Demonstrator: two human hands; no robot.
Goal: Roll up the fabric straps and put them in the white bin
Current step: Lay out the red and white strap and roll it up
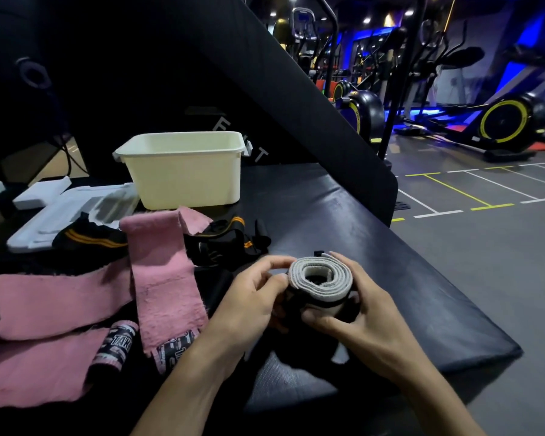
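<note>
Both hands are holding a rolled grey strap (pixel 320 280) upright over the black padded worktop (pixel 375 247), coil end facing the camera. The left hand (pixel 252 302) is gripping the roll's left side, fingers curled over the top edge, thumb pressing at the coil's rim. The right hand (pixel 364 313) is wrapping round the right side, fingers curling behind the roll and thumb crossing under the front, so each grip is clamped on the strap. A black section of the same strap is hanging down below the roll between the wrists; its loose end is hard to make out.

The white bin (pixel 186 174) is sitting well apart from the hands, at the back of the worktop, open side up; its inside is not showing. Two pink straps (pixel 161 278) are lying unrolled to the left, one running front to back just in front of the bin, the other spreading across the lower left corner, both with printed black ends near the left forearm. Black straps with orange stripes (pixel 221 243) are lying in a heap between the pink strap and the hands. White plastic trays (pixel 70 212) are lying left of the bin. Exercise machines (pixel 507 121) are standing on the gym floor at the far right.
</note>
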